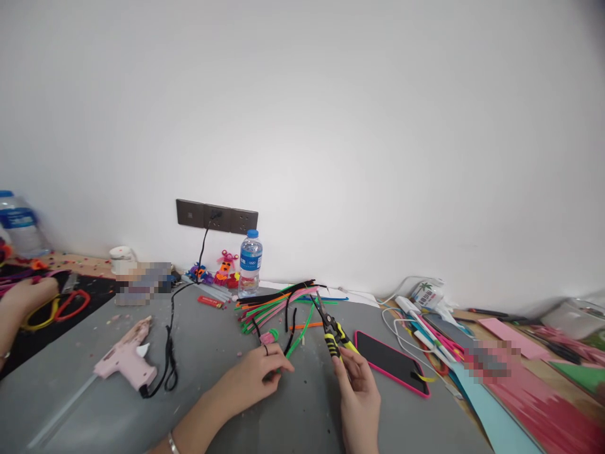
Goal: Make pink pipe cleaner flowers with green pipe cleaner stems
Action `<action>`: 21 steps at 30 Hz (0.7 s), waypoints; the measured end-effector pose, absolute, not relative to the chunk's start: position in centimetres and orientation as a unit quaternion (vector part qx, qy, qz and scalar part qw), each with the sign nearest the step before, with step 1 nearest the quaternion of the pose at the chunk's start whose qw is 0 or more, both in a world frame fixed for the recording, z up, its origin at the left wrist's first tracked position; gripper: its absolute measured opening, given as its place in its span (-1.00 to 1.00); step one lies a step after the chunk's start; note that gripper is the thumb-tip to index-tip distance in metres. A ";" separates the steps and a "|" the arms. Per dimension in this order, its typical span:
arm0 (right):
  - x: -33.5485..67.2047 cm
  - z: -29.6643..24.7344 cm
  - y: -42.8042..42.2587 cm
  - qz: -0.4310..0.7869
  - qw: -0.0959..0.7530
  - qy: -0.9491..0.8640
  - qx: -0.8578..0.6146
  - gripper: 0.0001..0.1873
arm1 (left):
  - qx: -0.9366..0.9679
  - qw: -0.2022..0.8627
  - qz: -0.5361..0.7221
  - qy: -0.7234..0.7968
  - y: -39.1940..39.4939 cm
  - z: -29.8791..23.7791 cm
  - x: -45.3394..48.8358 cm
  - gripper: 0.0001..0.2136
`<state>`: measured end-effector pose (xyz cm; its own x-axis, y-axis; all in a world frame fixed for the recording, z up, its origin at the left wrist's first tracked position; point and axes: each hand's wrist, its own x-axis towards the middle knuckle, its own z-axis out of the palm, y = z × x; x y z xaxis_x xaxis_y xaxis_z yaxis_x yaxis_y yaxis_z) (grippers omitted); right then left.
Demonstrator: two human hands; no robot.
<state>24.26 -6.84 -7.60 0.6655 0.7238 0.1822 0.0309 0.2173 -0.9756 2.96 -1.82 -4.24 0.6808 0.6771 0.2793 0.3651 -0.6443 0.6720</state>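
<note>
My right hand (pixel 358 394) is wrapped round needle-nose pliers (pixel 332 328) with yellow and black handles. Their jaws are parted and point away from me, near the green pipe cleaner. Low over the grey mat, my left hand (pixel 258 378) has its fingers curled, and the near end of a green pipe cleaner (pixel 305 329) meets its fingertips. Just beyond that hand's knuckles sits a small pink and green coiled piece (pixel 270 337) with black pipe cleaner strands beside it. Farther back lies a bundle of coloured pipe cleaners (pixel 269 306).
A pink glue gun (pixel 127 362) with a black cord lies left. A water bottle (pixel 250 265) stands by the wall. Right are a pink-edged phone (pixel 392 362), white cables and coloured paper (pixel 491 410). Another person's hand (pixel 35 293) is far left near scissors (pixel 70 306).
</note>
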 end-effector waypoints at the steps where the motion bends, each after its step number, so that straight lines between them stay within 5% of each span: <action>1: 24.3 -7.6 -6.9 0.241 0.708 -0.327 -0.577 -0.59 | 0.850 0.309 0.294 0.308 -1.6 -4.4 3.0 -0.61; 7: 24.3 -7.4 -7.0 0.232 0.718 -0.324 -0.570 -0.61 | 0.639 0.438 0.491 0.399 0.5 -4.7 2.2 -0.86; 15: 24.3 -7.7 -6.9 0.252 0.711 -0.328 -0.568 -0.60 | 0.350 0.567 0.642 0.379 1.1 -3.0 1.2 -0.70; 21: 23.9 -8.3 -6.5 0.282 0.658 -0.405 -0.568 -0.56 | 0.319 0.599 0.636 0.366 0.9 -2.7 1.3 -0.61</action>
<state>23.91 -6.48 -8.34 0.5125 0.8319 0.2126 0.0884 0.1951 -0.9768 1.26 0.91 -2.71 -0.0778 0.9965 -0.0319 -0.5293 -0.0142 0.8483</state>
